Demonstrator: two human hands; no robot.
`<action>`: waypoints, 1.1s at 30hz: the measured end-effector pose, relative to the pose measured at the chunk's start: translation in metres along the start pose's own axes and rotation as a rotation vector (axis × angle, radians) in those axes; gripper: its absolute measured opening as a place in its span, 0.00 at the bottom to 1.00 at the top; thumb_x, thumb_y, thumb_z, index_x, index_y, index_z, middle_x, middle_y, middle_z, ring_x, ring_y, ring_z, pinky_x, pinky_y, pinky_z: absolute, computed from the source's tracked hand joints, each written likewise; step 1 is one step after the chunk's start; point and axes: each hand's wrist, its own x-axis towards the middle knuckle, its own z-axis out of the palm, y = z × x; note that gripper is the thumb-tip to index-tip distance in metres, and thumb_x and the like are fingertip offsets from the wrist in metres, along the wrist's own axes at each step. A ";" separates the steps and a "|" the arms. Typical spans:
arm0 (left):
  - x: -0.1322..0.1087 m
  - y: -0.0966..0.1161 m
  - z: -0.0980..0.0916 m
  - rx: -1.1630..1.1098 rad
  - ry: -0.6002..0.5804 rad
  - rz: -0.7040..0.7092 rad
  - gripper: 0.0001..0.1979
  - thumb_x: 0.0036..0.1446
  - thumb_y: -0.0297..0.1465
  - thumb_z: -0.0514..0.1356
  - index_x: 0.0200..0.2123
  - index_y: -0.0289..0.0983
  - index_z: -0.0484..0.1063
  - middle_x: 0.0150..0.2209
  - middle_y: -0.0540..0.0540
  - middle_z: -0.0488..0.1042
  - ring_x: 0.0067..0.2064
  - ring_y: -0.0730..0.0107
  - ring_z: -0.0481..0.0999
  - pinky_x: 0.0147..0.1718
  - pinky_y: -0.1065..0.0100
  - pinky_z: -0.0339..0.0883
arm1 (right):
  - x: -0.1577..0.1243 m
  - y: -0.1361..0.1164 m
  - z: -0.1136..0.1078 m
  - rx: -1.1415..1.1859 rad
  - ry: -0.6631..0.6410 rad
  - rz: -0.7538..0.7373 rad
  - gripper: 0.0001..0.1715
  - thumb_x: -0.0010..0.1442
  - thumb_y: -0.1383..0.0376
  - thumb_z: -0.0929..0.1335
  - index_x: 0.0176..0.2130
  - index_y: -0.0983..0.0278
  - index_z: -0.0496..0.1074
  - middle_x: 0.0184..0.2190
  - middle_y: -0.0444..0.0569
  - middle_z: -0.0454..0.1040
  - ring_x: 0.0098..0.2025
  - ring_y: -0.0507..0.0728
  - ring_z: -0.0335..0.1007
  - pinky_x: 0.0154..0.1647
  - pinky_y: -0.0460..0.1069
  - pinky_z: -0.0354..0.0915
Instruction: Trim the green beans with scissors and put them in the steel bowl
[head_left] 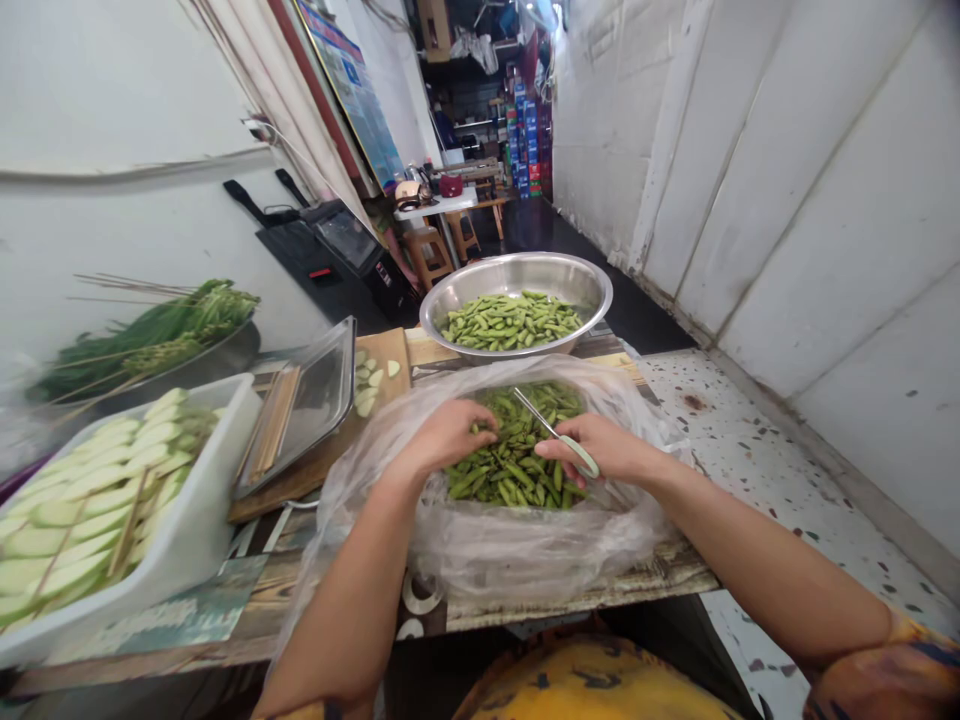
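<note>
A clear plastic bag (517, 550) lies open in front of me, filled with green edamame pods (525, 485). Over the left part of the pods, my left hand (454, 437) has its fingers curled in a pinch, with a bit of a green pod showing between thumb and fingers. My right hand (592, 447) is closed around scissors (581, 455) with a pale green handle; their metal blades point up and left above the pods. Just beyond the bag, a steel basin (442, 300) holds more edamame pods (514, 320).
On the left, a white tub (217, 490) holds skewered pale green slices. Beside it are a clear-lidded tray (322, 420), wooden skewers (276, 425) and a cutting board (397, 355) with slices. Leafy greens (180, 330) fill a bowl behind. A white wall (825, 220) stands at right.
</note>
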 end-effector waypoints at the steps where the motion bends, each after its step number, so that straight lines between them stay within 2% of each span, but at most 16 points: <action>1: 0.000 0.001 0.000 -0.024 0.023 0.002 0.04 0.41 0.32 0.64 0.24 0.40 0.77 0.26 0.47 0.76 0.31 0.66 0.71 0.31 0.72 0.60 | -0.001 -0.001 0.000 -0.007 -0.010 0.009 0.28 0.50 0.44 0.67 0.22 0.66 0.63 0.14 0.42 0.66 0.15 0.48 0.62 0.11 0.42 0.53; 4: -0.001 0.005 0.001 -0.135 0.076 -0.053 0.09 0.47 0.37 0.61 0.27 0.38 0.77 0.26 0.47 0.75 0.25 0.71 0.67 0.24 0.73 0.58 | -0.002 -0.003 0.001 -0.017 -0.043 0.019 0.28 0.50 0.43 0.66 0.23 0.67 0.64 0.17 0.45 0.68 0.17 0.49 0.63 0.13 0.42 0.56; 6: -0.002 0.006 0.003 -0.229 0.068 -0.138 0.12 0.49 0.40 0.59 0.29 0.37 0.76 0.23 0.48 0.73 0.19 0.76 0.61 0.18 0.74 0.52 | -0.004 -0.004 0.002 -0.019 -0.051 0.023 0.29 0.49 0.43 0.66 0.23 0.67 0.65 0.18 0.45 0.68 0.18 0.49 0.64 0.13 0.42 0.57; 9: -0.001 0.004 0.006 -0.393 0.079 -0.247 0.16 0.47 0.43 0.61 0.26 0.34 0.73 0.17 0.50 0.67 0.15 0.81 0.53 0.14 0.75 0.43 | -0.004 -0.004 0.003 -0.009 -0.042 0.026 0.29 0.49 0.43 0.67 0.24 0.67 0.65 0.18 0.45 0.69 0.19 0.50 0.64 0.12 0.42 0.57; 12: 0.002 0.003 0.007 -0.549 0.143 -0.316 0.18 0.43 0.44 0.64 0.20 0.34 0.67 0.16 0.52 0.63 0.14 0.84 0.51 0.14 0.76 0.41 | -0.005 -0.005 0.003 -0.003 -0.034 0.020 0.29 0.50 0.43 0.66 0.23 0.67 0.65 0.18 0.45 0.69 0.17 0.49 0.63 0.12 0.42 0.57; 16: 0.001 0.014 0.013 -0.609 0.057 -0.345 0.19 0.42 0.44 0.64 0.19 0.34 0.66 0.13 0.54 0.59 0.14 0.85 0.49 0.13 0.76 0.38 | -0.005 -0.006 0.004 -0.026 -0.054 0.024 0.29 0.50 0.44 0.66 0.22 0.67 0.64 0.17 0.46 0.68 0.17 0.49 0.63 0.11 0.42 0.56; 21: -0.001 0.030 0.025 -0.554 -0.008 -0.330 0.18 0.41 0.44 0.65 0.20 0.34 0.69 0.15 0.52 0.64 0.14 0.84 0.51 0.12 0.76 0.41 | -0.004 -0.003 0.008 -0.070 -0.048 0.024 0.30 0.50 0.42 0.65 0.20 0.66 0.64 0.17 0.46 0.68 0.17 0.51 0.65 0.13 0.43 0.57; 26: -0.001 0.024 0.023 -0.547 -0.034 -0.362 0.18 0.40 0.44 0.65 0.20 0.33 0.69 0.13 0.54 0.61 0.13 0.84 0.50 0.12 0.76 0.39 | -0.005 0.001 0.012 -0.172 0.024 -0.036 0.30 0.52 0.43 0.65 0.18 0.66 0.63 0.12 0.44 0.66 0.16 0.51 0.66 0.21 0.45 0.61; 30: -0.001 0.016 0.020 -0.609 -0.048 -0.399 0.17 0.38 0.42 0.67 0.25 0.34 0.72 0.11 0.57 0.54 0.13 0.85 0.47 0.13 0.76 0.35 | -0.004 0.002 0.012 -0.140 0.053 -0.017 0.29 0.49 0.43 0.67 0.18 0.65 0.61 0.12 0.42 0.64 0.15 0.51 0.64 0.17 0.44 0.58; 33: 0.000 0.014 0.018 -0.772 -0.084 -0.405 0.17 0.39 0.41 0.68 0.25 0.33 0.70 0.14 0.56 0.57 0.14 0.86 0.47 0.13 0.77 0.35 | -0.002 0.001 0.012 -0.088 0.044 -0.015 0.29 0.48 0.44 0.68 0.19 0.65 0.61 0.12 0.42 0.64 0.14 0.50 0.63 0.15 0.43 0.57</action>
